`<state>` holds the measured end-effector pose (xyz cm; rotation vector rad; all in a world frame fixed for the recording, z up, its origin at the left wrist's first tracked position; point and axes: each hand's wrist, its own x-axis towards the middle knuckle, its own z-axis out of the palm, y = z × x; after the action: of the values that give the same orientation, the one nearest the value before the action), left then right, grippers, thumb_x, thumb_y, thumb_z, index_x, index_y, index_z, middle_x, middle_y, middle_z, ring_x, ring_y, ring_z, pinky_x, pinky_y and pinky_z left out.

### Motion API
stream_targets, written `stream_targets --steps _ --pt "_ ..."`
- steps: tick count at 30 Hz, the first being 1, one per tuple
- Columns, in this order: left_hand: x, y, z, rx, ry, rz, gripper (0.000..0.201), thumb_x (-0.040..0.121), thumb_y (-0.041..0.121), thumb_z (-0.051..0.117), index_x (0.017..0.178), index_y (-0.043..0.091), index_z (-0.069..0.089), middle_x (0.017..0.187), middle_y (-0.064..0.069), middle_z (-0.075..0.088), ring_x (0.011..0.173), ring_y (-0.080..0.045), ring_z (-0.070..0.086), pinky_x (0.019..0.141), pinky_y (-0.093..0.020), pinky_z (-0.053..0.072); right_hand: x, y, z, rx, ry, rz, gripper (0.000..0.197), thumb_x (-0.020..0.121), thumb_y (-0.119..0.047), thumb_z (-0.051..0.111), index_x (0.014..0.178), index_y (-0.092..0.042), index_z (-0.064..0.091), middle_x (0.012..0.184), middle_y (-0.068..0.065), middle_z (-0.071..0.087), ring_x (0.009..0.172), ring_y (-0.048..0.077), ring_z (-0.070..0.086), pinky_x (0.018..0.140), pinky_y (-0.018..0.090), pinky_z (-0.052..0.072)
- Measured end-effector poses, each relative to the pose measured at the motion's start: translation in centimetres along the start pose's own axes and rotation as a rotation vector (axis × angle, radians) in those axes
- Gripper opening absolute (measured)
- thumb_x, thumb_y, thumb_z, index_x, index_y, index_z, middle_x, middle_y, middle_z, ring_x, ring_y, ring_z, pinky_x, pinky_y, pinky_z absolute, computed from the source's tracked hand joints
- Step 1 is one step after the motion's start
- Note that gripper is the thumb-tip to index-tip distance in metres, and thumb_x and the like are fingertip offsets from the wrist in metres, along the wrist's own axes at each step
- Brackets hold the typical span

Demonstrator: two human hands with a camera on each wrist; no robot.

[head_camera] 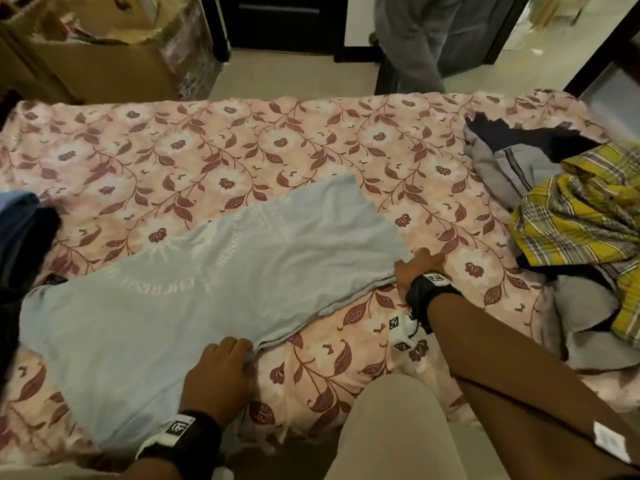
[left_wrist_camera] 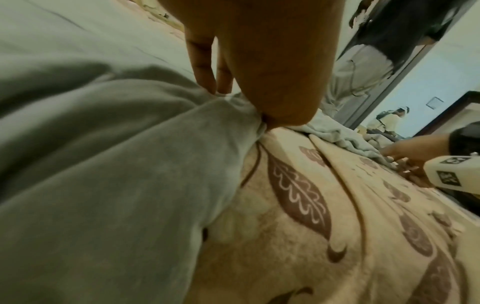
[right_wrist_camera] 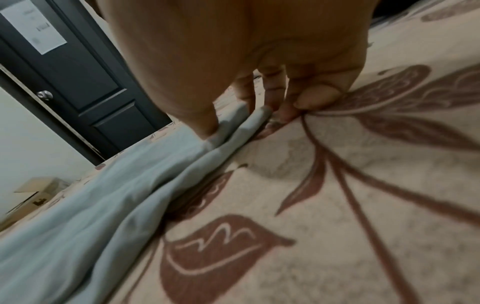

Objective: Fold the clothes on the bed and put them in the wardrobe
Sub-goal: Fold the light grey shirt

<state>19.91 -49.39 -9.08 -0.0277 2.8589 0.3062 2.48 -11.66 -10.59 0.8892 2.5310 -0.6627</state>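
A pale blue T-shirt [head_camera: 207,282] with faint white print lies spread diagonally on the floral bed cover [head_camera: 242,147]. My left hand [head_camera: 221,372] pinches the shirt's near edge, and the left wrist view shows the cloth [left_wrist_camera: 130,164] bunched under the thumb. My right hand [head_camera: 417,268] pinches the shirt's right corner, with the folded grey-blue edge [right_wrist_camera: 228,131] caught between thumb and fingers [right_wrist_camera: 272,96]. A heap of unfolded clothes sits at the right, topped by a yellow plaid shirt [head_camera: 581,220] over grey and dark garments [head_camera: 512,157].
Dark blue clothing [head_camera: 24,230] lies at the bed's left edge. Cardboard boxes [head_camera: 104,46] stand beyond the bed at the left. Another person in grey [head_camera: 415,43] stands at the far side near a dark door [head_camera: 284,22]. My knee [head_camera: 391,427] is against the near edge.
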Motion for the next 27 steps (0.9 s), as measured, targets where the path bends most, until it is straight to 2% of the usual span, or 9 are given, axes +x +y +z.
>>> stream_targets --steps 4,6,10,13,15,17,20,23,27 --pt "1.2 0.8 -0.8 0.126 -0.098 0.017 0.013 0.103 0.032 0.044 0.114 0.032 0.050 0.115 0.008 0.056 0.098 -0.017 0.057 0.069 -0.029 0.036 -0.5 -0.3 -1.1 0.000 -0.100 -0.106 0.041 0.085 -0.029 0.062 0.121 -0.010 0.062 0.123 0.017 0.063 0.098 0.037 0.063 0.085 0.035 0.053" --pt "1.5 0.7 -1.6 0.109 -0.094 -0.009 0.004 0.103 0.033 0.045 0.100 0.031 0.045 0.102 0.007 0.055 0.080 -0.016 0.052 0.065 -0.029 0.036 -0.9 0.1 -1.8 0.128 -0.174 -0.126 0.035 0.082 -0.016 0.063 0.116 -0.005 0.064 0.109 0.016 0.069 0.092 0.034 0.067 0.077 0.035 0.056" --pt "1.0 -1.0 -2.9 -0.280 0.070 -0.224 0.020 0.089 0.022 0.067 0.079 0.026 0.050 0.076 0.005 0.057 0.067 -0.019 0.052 0.060 -0.036 0.040 -3.5 -0.3 -4.8 0.628 -0.221 -0.068 0.042 0.086 -0.001 0.063 0.123 -0.017 0.053 0.101 0.018 0.065 0.067 0.029 0.062 0.063 0.037 0.053" --pt "-0.2 -2.8 -5.0 -0.564 0.173 -0.313 0.023 0.087 0.005 0.066 0.079 0.025 0.059 0.066 -0.001 0.062 0.066 -0.025 0.059 0.059 -0.037 0.046 -7.3 -1.7 -8.1 0.873 -0.275 -0.113 0.045 0.093 0.007 0.055 0.126 -0.024 0.057 0.097 0.020 0.063 0.049 0.018 0.053 0.047 0.026 0.046" --pt "-1.6 -3.5 -7.4 -0.581 0.241 -0.191 0.021 0.091 0.015 0.057 0.079 0.031 0.062 0.069 0.001 0.065 0.067 -0.028 0.062 0.059 -0.035 0.047 -10.9 -2.8 -11.0 0.963 -0.284 -0.181 0.037 0.097 0.006 0.051 0.124 -0.017 0.063 0.105 0.018 0.062 0.050 0.013 0.052 0.044 0.020 0.047" --pt "-3.3 -4.4 -10.5 -0.399 0.243 0.035 0.018 0.095 0.043 0.052 0.086 0.032 0.064 0.080 0.005 0.066 0.073 -0.024 0.062 0.065 -0.033 0.045 -14.6 -3.8 -14.2 1.022 -0.260 -0.209 0.027 0.101 0.004 0.049 0.122 -0.001 0.066 0.110 0.018 0.058 0.055 0.011 0.050 0.046 0.015 0.047" --pt "-5.2 -6.0 -15.5 0.064 0.061 0.183 0.052 0.084 0.067 0.064 0.115 0.024 0.064 0.104 0.001 0.068 0.093 -0.024 0.064 0.083 -0.037 0.051 -20.3 -5.0 -18.5 1.080 -0.190 -0.238 0.019 0.102 -0.001 0.051 0.110 0.001 0.068 0.104 0.013 0.058 0.059 0.009 0.050 0.051 0.012 0.049" --pt "-6.5 -9.4 -18.8 0.144 0.068 0.133 0.041 0.088 0.037 0.075 0.124 0.019 0.067 0.119 -0.011 0.071 0.108 -0.033 0.065 0.091 -0.040 0.050 -25.1 -5.9 -22.0 1.180 -0.100 -0.347 0.019 0.101 -0.001 0.051 0.099 -0.006 0.069 0.101 0.007 0.061 0.063 0.007 0.056 0.056 0.014 0.051" --pt "-8.9 -14.9 -20.5 0.032 0.071 -0.001 0.017 0.086 0.007 0.067 0.099 0.016 0.073 0.098 -0.012 0.072 0.098 -0.037 0.067 0.078 -0.036 0.047 -30.1 -6.6 -24.7 1.243 -0.005 -0.488 0.023 0.098 -0.004 0.051 0.092 -0.016 0.069 0.086 0.002 0.059 0.058 0.006 0.058 0.052 0.013 0.046"
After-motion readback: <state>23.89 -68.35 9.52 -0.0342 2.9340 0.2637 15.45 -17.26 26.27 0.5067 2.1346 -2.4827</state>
